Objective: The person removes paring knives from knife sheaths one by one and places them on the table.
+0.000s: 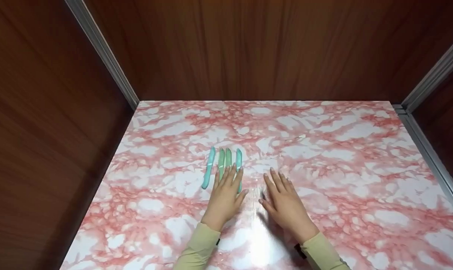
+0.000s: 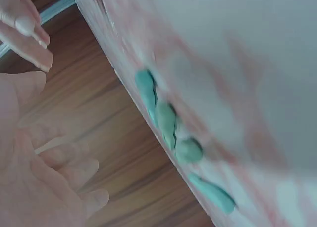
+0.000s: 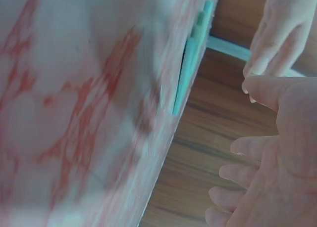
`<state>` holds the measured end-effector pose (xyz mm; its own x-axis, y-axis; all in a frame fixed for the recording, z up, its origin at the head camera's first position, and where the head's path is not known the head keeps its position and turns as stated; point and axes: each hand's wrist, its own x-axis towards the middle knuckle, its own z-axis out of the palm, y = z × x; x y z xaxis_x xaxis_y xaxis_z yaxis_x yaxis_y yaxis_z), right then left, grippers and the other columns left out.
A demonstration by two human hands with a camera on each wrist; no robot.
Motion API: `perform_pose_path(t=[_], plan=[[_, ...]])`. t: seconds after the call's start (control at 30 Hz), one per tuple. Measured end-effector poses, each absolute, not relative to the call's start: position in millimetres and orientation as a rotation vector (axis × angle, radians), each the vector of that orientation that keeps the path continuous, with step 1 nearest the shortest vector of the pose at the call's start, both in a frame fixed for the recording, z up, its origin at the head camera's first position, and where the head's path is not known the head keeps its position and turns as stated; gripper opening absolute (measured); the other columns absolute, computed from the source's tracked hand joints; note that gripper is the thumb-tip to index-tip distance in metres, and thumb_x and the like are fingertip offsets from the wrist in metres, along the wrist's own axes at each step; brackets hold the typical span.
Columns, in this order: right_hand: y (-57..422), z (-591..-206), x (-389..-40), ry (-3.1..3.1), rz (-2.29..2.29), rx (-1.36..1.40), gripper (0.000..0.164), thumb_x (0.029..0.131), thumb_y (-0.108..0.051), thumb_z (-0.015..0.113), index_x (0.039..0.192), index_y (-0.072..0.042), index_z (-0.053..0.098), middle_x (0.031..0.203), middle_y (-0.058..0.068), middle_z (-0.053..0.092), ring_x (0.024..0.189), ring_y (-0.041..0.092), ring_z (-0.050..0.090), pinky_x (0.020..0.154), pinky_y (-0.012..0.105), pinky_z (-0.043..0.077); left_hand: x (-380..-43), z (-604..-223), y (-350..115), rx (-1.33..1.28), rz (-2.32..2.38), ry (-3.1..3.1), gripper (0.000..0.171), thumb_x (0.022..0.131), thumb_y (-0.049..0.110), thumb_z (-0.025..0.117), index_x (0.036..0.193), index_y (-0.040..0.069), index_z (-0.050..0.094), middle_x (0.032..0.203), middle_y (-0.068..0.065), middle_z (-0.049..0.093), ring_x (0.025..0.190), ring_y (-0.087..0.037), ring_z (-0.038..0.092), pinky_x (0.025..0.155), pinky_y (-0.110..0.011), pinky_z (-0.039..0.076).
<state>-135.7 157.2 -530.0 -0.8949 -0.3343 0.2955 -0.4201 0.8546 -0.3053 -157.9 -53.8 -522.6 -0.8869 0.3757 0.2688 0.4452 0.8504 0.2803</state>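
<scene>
Two teal knife-shaped sticks, one at the left (image 1: 209, 168) and one at the right (image 1: 239, 157), lie roughly side by side on the table. Two green ones (image 1: 221, 157) lie close together between them. Each is slim, with a pale band and a dark dot near its far end. My left hand (image 1: 224, 198) hovers palm down, fingers straight, covering the near ends of the green pair in the head view. Well above the table, that hand's palm (image 2: 39, 177) is bare in the left wrist view. My right hand (image 1: 288, 210) is spread and holds nothing, right of the sticks.
The table (image 1: 342, 180) has a red and white marbled top that shines near the front middle. Brown wood-grain panels (image 1: 249, 48) stand behind it and on both sides, with grey metal posts (image 1: 106, 56) at the corners.
</scene>
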Motion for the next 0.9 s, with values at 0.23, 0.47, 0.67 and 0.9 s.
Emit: perform_pose_path(t=[0.23,0.47,0.67,0.9], plan=[[145.5,-535.2,-136.3,-2.784,0.54,0.656,0.071,0.091,-0.04,0.064,0.147,-0.006,0.036,0.153,0.016,0.026,0.138,0.039,0.024,0.107,0.056,0.026,-172.4,-516.2,-67.3,-0.649,-0.515,-2.842,0.064,0.097,0.039,0.054,0.149,0.009,0.032,0.153,-0.015,0.026,0.141,-0.032,0.02,0.113,-0.053,0.008],[135.2,-540.2,-140.8,-2.804,0.517,0.747,0.07,0.092,-0.04,0.061,0.147,-0.005,0.035,0.153,0.018,0.026,0.138,0.038,0.025,0.108,0.055,0.026,-186.2,-515.9,-76.0,-0.682,-0.533,-2.864,0.062,0.099,0.039,0.051,0.15,0.009,0.031,0.153,-0.014,0.027,0.14,-0.033,0.023,0.112,-0.054,0.012],[125.1,-542.3,-147.2,-2.813,0.545,0.814,0.071,0.091,-0.039,0.063,0.146,-0.002,0.037,0.151,0.02,0.028,0.137,0.039,0.027,0.109,0.052,0.025,-200.9,-515.3,-79.9,-0.701,-0.518,-2.859,0.056,0.101,0.034,0.046,0.15,0.01,0.031,0.152,-0.015,0.029,0.14,-0.032,0.025,0.112,-0.055,0.014],[115.2,-541.0,-156.9,-2.829,0.499,0.898,0.071,0.092,-0.04,0.062,0.145,0.0,0.037,0.152,0.021,0.027,0.138,0.039,0.025,0.111,0.049,0.023,-221.8,-514.6,-77.3,-0.796,-0.392,-2.89,0.054,0.103,0.035,0.041,0.149,0.009,0.033,0.152,-0.014,0.03,0.14,-0.03,0.026,0.113,-0.053,0.014]])
